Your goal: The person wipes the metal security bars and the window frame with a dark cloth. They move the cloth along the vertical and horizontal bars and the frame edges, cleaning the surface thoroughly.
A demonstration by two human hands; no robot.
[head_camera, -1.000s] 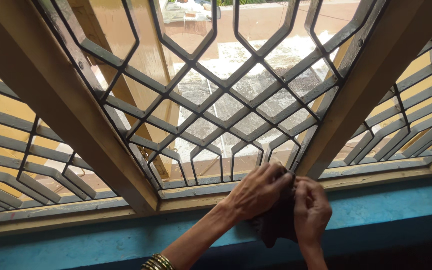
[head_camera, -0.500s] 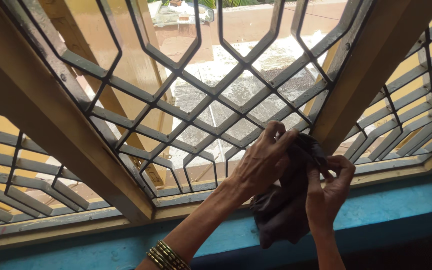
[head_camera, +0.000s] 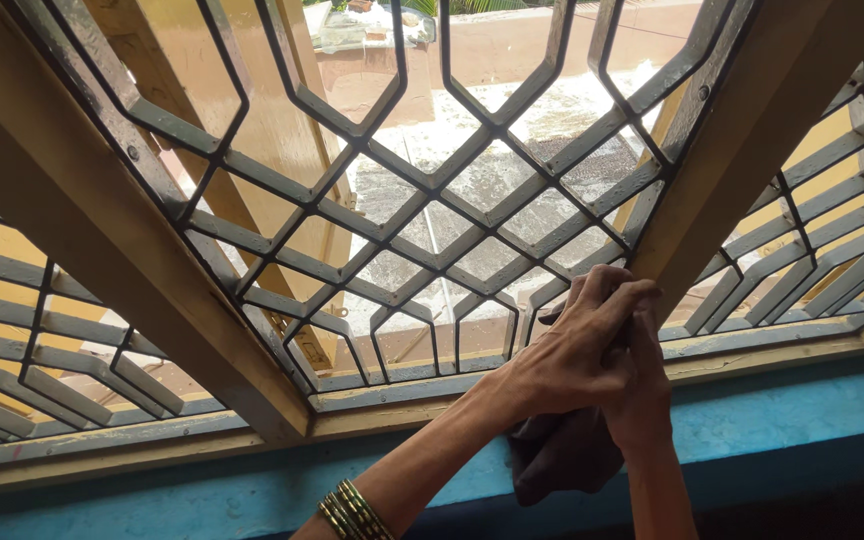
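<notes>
- Bangles (head_camera: 352,510) ring the left wrist at the bottom edge.
- A dark cloth (head_camera: 562,455) hangs bunched below both hands, in front of the blue sill (head_camera: 782,420).
- The left hand (head_camera: 572,350) curls closed over the cloth's top, fingers bent.
- The right hand (head_camera: 642,395) lies partly hidden behind the left, gripping the same cloth.
- Both hands press against the grille (head_camera: 432,220) at its lower right, beside the wooden frame post (head_camera: 742,150).
- Beyond the bars lies a wet roof (head_camera: 512,170).

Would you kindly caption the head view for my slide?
Both hands, left over right, press a dark cloth against the grey metal window grille.
</notes>
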